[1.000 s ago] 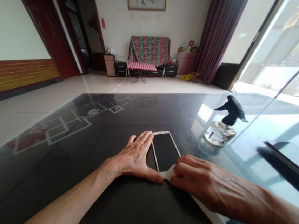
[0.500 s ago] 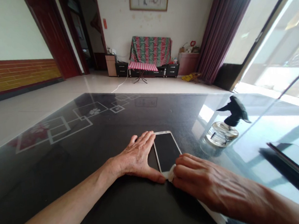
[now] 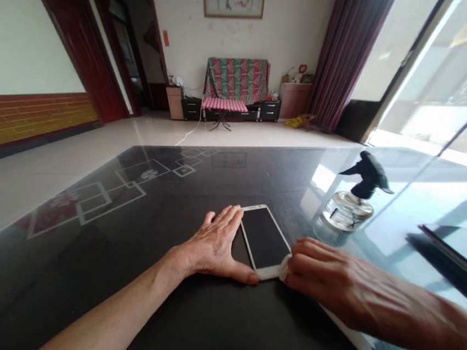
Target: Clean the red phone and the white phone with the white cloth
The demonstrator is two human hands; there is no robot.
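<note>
A white-framed smartphone (image 3: 266,237) lies flat, dark screen up, on the black glossy table (image 3: 215,325). My left hand (image 3: 219,248) rests at its left side with the fingers stretched out. A fingertip touches the top left corner and the thumb touches the bottom left corner. Over the phone's lower right corner, my right hand (image 3: 323,271) is closed on a white tissue (image 3: 284,269). A bit of the tissue shows at the fingertips against the phone's edge, and more white hangs out beneath the hand. The rest of it is hidden by the palm.
A clear spray bottle (image 3: 347,211) with a black trigger head stands right of the phone. A dark flat object (image 3: 465,263) lies at the right edge. Beyond the table are a cloth-covered item (image 3: 236,80), a small pink-striped table (image 3: 224,104) and a purple curtain (image 3: 353,42).
My right hand has slid to the right with the tissue, along the phone's bottom edge to its lower right corner. My left hand stays in place.
</note>
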